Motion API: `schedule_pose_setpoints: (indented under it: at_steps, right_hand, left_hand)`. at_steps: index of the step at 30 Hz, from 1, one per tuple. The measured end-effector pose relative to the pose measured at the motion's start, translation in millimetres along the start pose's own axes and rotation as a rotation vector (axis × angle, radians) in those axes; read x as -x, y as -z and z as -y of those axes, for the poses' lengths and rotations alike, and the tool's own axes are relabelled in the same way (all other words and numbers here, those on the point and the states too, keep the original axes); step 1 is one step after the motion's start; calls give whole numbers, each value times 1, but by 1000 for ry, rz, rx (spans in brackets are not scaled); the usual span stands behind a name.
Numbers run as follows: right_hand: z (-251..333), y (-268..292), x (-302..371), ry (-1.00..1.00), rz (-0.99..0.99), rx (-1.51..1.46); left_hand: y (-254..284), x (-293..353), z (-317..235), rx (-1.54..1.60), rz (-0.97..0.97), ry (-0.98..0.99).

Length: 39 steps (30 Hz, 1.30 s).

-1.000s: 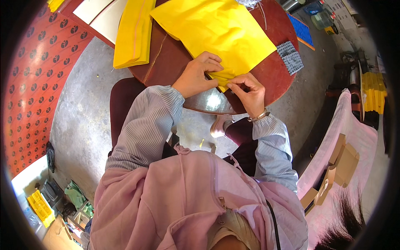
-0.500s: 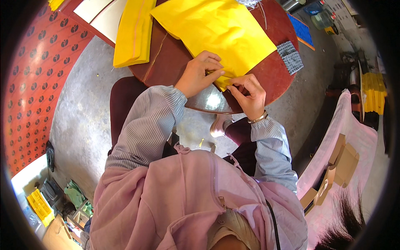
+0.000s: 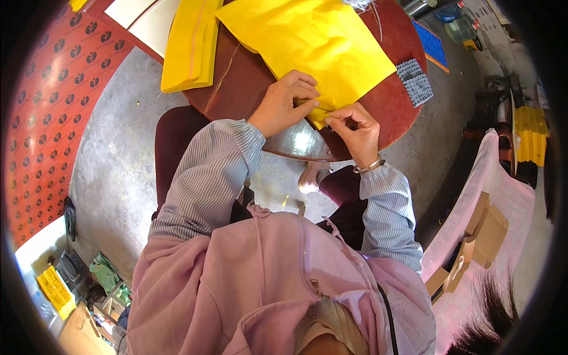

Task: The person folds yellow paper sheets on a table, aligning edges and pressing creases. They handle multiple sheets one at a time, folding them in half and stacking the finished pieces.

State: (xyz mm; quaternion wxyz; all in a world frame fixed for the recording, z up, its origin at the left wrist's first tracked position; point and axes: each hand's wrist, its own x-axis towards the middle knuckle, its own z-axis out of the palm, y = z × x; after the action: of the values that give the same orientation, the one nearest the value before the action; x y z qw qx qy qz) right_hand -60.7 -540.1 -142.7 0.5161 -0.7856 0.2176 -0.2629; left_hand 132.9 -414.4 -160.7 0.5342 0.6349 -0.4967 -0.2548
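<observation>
Place: looking like sm. workshop
Floor point(image 3: 112, 171): showing bare conc.
Surface point(image 3: 390, 109): carrying yel. folded stack point(image 3: 186, 50)
Pink cloth point(image 3: 497, 171): underlying cardbd. box point(image 3: 491, 238)

A round, dark-red table point(image 3: 390, 118) with a glossy top stands before me, a broad yellow sheet point(image 3: 319, 53) spread slantwise across it, a stack of folded yellow pieces point(image 3: 189, 53) at its left, a gray ridged pad point(image 3: 414, 81) at the right rim and a tuft of white strands point(image 3: 358, 3) at the far side. Below, my pale shoe point(image 3: 309, 177) rests on a mottled gray floor point(image 3: 118, 160). To my right, pale pink cloth point(image 3: 513, 207) drapes a surface bearing an opened brown cardboard box point(image 3: 488, 234).
</observation>
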Motion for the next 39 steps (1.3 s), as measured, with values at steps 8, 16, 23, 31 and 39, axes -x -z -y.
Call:
schedule_pose_setpoints:
  at_steps: [8, 16, 23, 31, 39]
  right_hand:
    - [11, 2, 2, 6, 41, 114]
    - [9, 1, 0, -22, 15, 71]
    - [-3, 1, -1, -129, 36, -137]
    - [-3, 3, -1, -190, 62, -215]
    - [-4, 4, -1, -188, 71, -224]
  left_hand:
    - [-1, 0, 1, 12, -7, -27]
    - [-1, 0, 0, -3, -15, -35]
    - [5, 1, -2, -21, 39, -15]
    - [9, 0, -3, -12, 80, -31]
    - [7, 0, 0, -20, 65, -79]
